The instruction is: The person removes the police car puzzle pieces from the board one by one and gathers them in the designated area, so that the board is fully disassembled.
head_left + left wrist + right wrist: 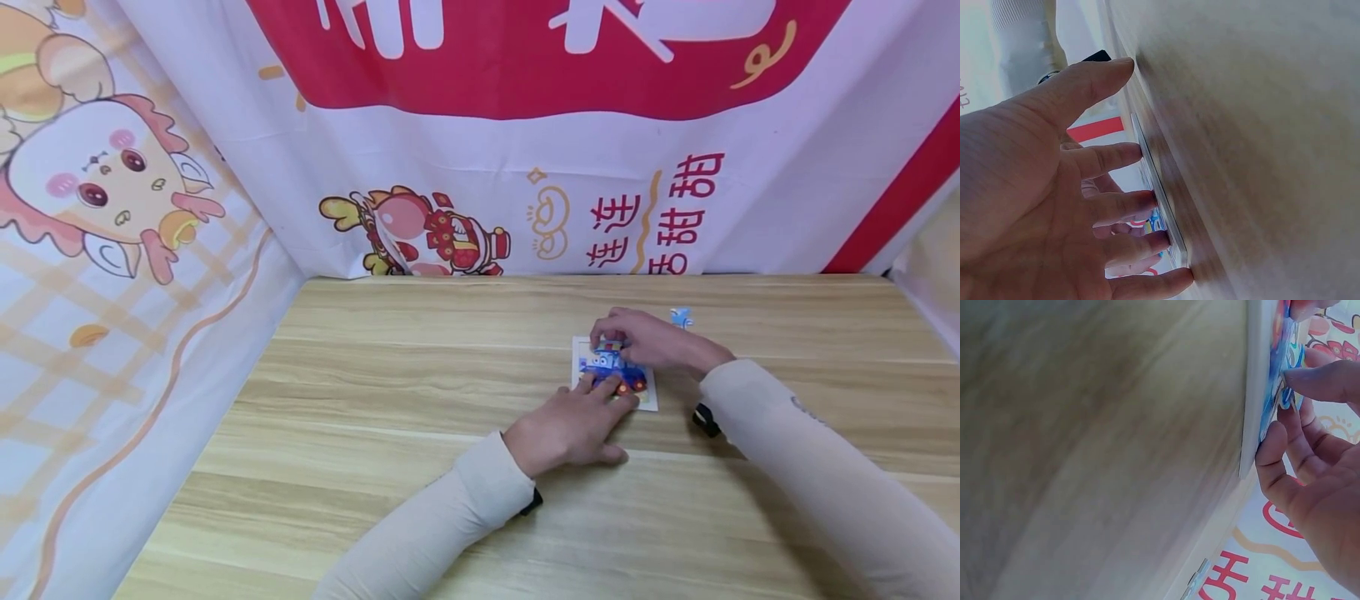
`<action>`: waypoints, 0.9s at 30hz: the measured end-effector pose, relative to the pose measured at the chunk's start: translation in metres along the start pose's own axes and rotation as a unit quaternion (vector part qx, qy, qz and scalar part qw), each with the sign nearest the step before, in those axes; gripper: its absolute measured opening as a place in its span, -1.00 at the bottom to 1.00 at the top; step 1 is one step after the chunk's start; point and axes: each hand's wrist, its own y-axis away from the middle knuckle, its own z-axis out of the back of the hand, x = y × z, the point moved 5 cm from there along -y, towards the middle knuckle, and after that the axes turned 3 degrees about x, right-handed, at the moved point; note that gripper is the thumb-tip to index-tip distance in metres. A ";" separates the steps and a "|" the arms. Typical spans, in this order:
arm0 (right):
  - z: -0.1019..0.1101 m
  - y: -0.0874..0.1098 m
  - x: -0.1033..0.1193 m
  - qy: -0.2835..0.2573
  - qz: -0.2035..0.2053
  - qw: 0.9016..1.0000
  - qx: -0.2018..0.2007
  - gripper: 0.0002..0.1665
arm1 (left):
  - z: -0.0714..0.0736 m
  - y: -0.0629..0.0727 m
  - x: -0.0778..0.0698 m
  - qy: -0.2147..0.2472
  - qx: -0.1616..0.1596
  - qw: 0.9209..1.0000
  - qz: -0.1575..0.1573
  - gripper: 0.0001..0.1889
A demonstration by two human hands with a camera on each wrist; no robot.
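Note:
A small jigsaw puzzle [651,402] with a white border lies flat on the table, showing a blue cartoon vehicle. My left hand [572,427] rests its spread fingertips on the near side of the puzzle; in the left wrist view those fingers [1124,208] touch its edge, with the thumb held apart. Over the far part of the puzzle is my right hand [647,337]. In the right wrist view its thumb and fingers pinch a blue puzzle piece [1287,397], tilted at the picture's surface. Fingers partly hide the picture.
A loose light-blue puzzle piece [681,317] lies on the wooden table [390,358], beyond the right wrist. A printed cloth [465,150] hangs along the table's back edge, and another cloth [150,350] covers the left side. Dark bands [705,419] show under the wrists.

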 end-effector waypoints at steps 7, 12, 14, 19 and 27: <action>0.004 0.000 -0.002 -0.006 0.007 1.000 -0.015 -0.56 | 0.000 0.000 0.000 0.002 -0.002 1.000 -0.001 -0.22; 0.003 0.000 -0.005 -0.028 0.006 0.999 -0.017 -0.55 | 0.000 0.000 0.000 0.010 0.004 1.000 0.000 -0.23; 0.003 0.000 -0.006 -0.036 0.005 0.999 -0.018 -0.56 | -0.001 0.000 0.001 0.013 0.006 1.000 0.000 -0.23; 0.004 0.001 -0.007 -0.048 0.002 0.999 -0.023 -0.59 | -0.001 0.000 0.001 0.014 0.008 1.000 0.000 -0.23; 0.004 0.001 -0.009 -0.054 0.006 0.998 -0.024 -0.56 | 0.000 0.000 0.001 0.010 0.004 1.000 -0.001 -0.24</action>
